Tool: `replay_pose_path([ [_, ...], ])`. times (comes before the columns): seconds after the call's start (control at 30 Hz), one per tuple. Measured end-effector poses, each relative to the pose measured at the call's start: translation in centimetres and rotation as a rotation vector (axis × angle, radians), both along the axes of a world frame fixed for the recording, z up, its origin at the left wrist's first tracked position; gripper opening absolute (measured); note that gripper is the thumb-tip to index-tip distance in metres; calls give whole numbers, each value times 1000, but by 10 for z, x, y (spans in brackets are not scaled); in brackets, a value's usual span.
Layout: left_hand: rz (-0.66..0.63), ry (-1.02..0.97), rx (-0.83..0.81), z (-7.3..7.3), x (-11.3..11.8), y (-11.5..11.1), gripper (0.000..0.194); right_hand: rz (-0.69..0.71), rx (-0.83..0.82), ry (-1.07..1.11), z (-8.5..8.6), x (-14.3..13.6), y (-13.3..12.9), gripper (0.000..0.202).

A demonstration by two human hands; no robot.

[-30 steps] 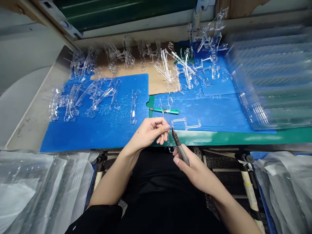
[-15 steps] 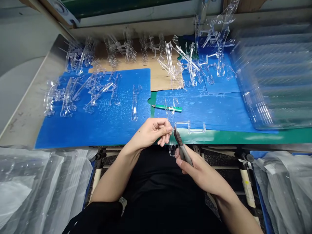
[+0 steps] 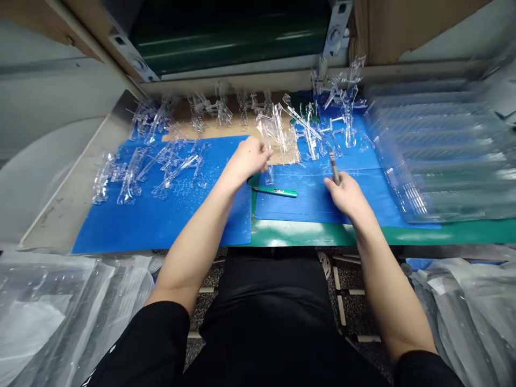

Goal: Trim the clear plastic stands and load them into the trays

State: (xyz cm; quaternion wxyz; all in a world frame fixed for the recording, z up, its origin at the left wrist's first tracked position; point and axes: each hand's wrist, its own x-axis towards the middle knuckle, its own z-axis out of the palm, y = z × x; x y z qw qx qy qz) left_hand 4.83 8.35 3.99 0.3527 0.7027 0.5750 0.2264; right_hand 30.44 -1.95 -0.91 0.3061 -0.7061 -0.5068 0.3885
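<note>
My left hand (image 3: 250, 157) reaches over the middle of the bench, its fingers closed on a clear plastic part (image 3: 269, 175) that hangs below them. My right hand (image 3: 347, 193), farther right, grips a pair of nippers (image 3: 335, 171), jaws pointing away from me. Motion smears the jaws, so whether they touch any plastic I cannot tell. Between and below the hands lies a green pen-like tool (image 3: 282, 192) with a thin tip at its left end. Clear plastic frames (image 3: 309, 134) with branching pieces lie tangled just beyond both hands.
More clear plastic parts (image 3: 131, 174) cover the left blue sheet (image 3: 161, 226). Others rest on a brown cardboard piece (image 3: 237, 129). A stack of clear ribbed trays (image 3: 443, 156) stands at right. Bagged stacks (image 3: 52, 312) flank my legs. A dark green roller (image 3: 234, 37) spans the back.
Both hands have moved forward and apart from where they met near the bench edge. The left hand carries a clear part; the right has swung right with the nippers. The view has tilted up.
</note>
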Motion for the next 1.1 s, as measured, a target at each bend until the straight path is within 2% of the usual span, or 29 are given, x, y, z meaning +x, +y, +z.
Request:
replay_pose_path([
  [0.07, 23, 65, 158, 4, -24, -13, 28, -161, 38, -270, -7, 14, 3, 42],
  [0.1, 16, 10, 189, 3, -35, -26, 21, -219, 51, -387, -11, 18, 1, 47],
  [0.17, -23, -224, 152, 0, -55, -59, 16, -279, 85, -547, -17, 18, -4, 54],
  [0.27, -28, -595, 11, -11, -70, -109, 31, -262, 208, -738, -22, -7, -7, 57],
  [0.3, -11, -671, -19, -15, -72, -123, 34, -196, 271, -788, -23, -22, -7, 55],
  [0.37, 40, -762, -31, -24, -74, -146, 37, 32, 389, -836, -24, -58, -5, 50],
  [0.47, 83, -806, -12, -35, -79, -174, 26, 372, 456, -796, -28, -112, 1, 44],
  [0.57, 95, -711, 78, -42, -88, -196, 22, 480, 465, -778, -32, -140, 5, 31],
  [0.67, 112, -579, 198, -46, -100, -212, 23, 501, 458, -747, -32, -139, -1, 31],
  [0.77, 108, -515, 294, -52, -109, -220, 23, 497, 464, -670, -23, -127, -22, 32],
  [0.93, 64, -522, 445, -66, -110, -216, 25, 538, 494, -524, 17, -116, -80, 25],
  [1.1, -31, -421, 624, -62, -100, -208, 17, 604, 632, -549, 55, -116, -116, 26],
])
